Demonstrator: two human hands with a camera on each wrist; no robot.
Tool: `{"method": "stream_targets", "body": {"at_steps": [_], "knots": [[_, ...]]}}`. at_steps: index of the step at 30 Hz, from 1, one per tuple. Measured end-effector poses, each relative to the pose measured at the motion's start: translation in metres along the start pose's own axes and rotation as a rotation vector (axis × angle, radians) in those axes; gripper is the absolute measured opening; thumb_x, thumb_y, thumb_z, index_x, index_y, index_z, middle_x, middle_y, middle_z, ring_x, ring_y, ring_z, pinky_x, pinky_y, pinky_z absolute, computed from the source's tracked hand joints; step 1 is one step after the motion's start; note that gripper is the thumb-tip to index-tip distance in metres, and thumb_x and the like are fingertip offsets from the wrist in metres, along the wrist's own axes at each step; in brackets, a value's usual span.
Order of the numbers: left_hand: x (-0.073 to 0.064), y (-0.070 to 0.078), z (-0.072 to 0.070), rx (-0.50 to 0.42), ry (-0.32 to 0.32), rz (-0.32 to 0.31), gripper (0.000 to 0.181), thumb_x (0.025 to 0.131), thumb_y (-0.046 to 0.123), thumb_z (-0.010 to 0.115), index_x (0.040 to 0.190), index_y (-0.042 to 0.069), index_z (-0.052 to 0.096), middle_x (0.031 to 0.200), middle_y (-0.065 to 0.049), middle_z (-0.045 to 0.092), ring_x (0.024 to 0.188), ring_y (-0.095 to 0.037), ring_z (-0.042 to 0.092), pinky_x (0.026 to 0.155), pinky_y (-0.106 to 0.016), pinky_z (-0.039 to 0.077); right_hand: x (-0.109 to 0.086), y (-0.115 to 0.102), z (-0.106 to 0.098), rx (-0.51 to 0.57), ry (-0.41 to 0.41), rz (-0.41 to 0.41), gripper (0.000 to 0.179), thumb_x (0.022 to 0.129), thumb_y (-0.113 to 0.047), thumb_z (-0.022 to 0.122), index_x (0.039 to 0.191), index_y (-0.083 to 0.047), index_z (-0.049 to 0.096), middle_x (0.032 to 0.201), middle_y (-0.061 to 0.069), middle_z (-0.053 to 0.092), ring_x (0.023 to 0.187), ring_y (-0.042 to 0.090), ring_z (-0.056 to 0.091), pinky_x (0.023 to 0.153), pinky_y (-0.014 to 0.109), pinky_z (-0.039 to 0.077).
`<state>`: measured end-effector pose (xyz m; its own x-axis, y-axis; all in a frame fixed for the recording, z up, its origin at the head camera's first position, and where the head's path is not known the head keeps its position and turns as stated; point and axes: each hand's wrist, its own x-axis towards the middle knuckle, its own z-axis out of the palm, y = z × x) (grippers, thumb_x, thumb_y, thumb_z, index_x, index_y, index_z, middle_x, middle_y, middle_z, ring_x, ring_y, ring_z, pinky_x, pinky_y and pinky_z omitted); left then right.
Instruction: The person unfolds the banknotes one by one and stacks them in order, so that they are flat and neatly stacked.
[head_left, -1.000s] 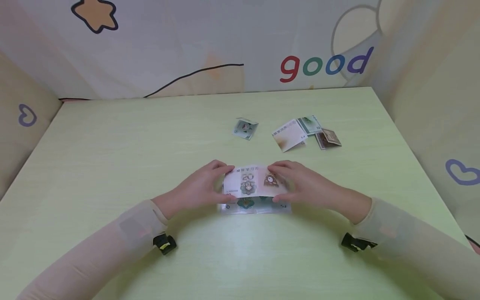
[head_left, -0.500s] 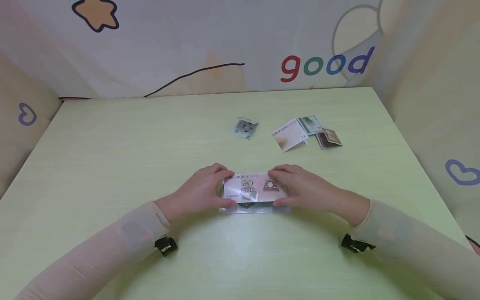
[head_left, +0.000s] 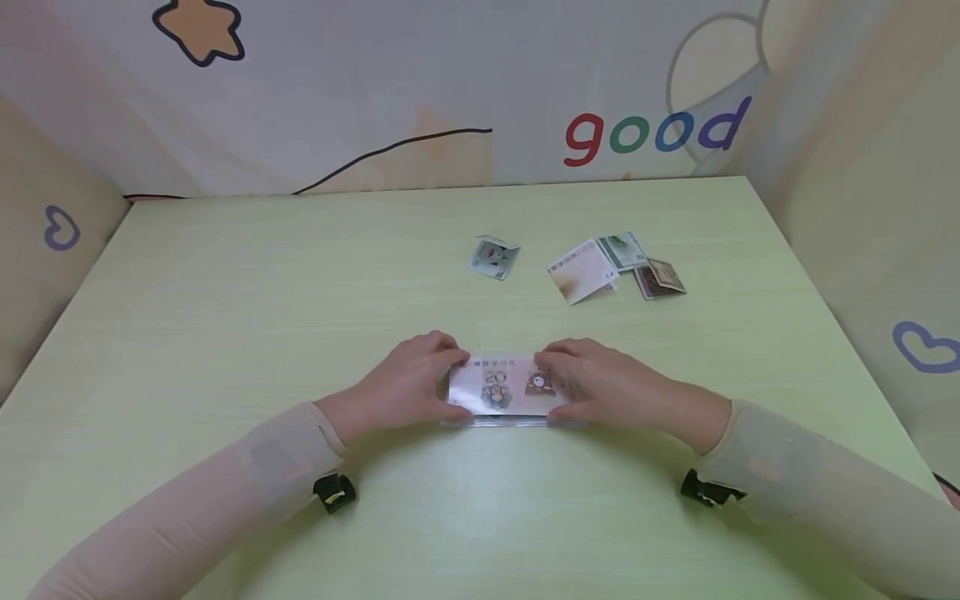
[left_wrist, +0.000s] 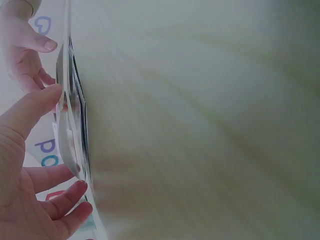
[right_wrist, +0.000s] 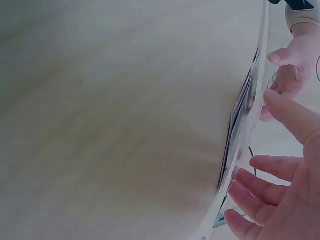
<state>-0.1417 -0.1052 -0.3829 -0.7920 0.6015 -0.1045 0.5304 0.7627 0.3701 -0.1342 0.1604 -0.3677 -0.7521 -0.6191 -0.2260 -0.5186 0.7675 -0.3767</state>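
A pinkish toy banknote marked 20 [head_left: 506,387] lies level over a flat clear plastic holder [head_left: 510,422], whose front edge shows just below it. My left hand [head_left: 408,379] holds the note's left end between thumb and fingers. At the other end my right hand [head_left: 611,382] grips it the same way, fingertips at the far edge and thumb at the near edge. Seen edge-on in the left wrist view, the note [left_wrist: 64,137] bows slightly above a thin dark stack [left_wrist: 81,110] close under it.
Beyond the hands lie a folded green note [head_left: 493,257] and, to its right, a folded white-pink note [head_left: 581,272], a green note [head_left: 621,250] and a folded brown note [head_left: 658,279]. A printed cloth wall [head_left: 375,83] stands behind the pale table [head_left: 262,275].
Both hands have lowered and drawn the 20 note toward the body. It now covers most of the clear holder and the green print that showed under it.
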Motion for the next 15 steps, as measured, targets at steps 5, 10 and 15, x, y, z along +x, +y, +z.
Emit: {"method": "stream_targets", "body": {"at_steps": [5,10,15], "knots": [[-0.0001,0.0014,0.0021,0.032,-0.012,0.017,0.074,0.069,0.046,0.079,0.125,0.003,0.058,0.122,-0.01,0.051,0.104,-0.023,0.049,0.093,-0.037,0.041,-0.0002,0.0,0.002,-0.046,-0.019,-0.014,0.068,0.08,-0.034,0.073,0.135,-0.006,0.047,0.134,0.013,0.048,0.123,0.03,0.044,0.101,0.044,0.037],[-0.0008,0.003,0.0033,0.073,0.009,0.038,0.073,0.069,0.045,0.079,0.124,0.002,0.058,0.12,-0.011,0.051,0.102,-0.023,0.05,0.09,-0.036,0.042,-0.0001,0.0011,0.0027,-0.078,-0.034,-0.034,0.065,0.08,-0.033,0.074,0.133,-0.005,0.049,0.134,0.011,0.048,0.121,0.029,0.045,0.1,0.044,0.039],[-0.0022,0.0042,0.0036,0.118,0.015,0.053,0.075,0.07,0.045,0.079,0.126,0.0,0.056,0.12,-0.013,0.051,0.101,-0.024,0.05,0.089,-0.036,0.043,-0.0006,-0.0001,0.0013,-0.146,-0.05,-0.067,0.059,0.079,-0.031,0.075,0.129,-0.005,0.055,0.136,0.01,0.047,0.122,0.029,0.045,0.099,0.043,0.039]]}}
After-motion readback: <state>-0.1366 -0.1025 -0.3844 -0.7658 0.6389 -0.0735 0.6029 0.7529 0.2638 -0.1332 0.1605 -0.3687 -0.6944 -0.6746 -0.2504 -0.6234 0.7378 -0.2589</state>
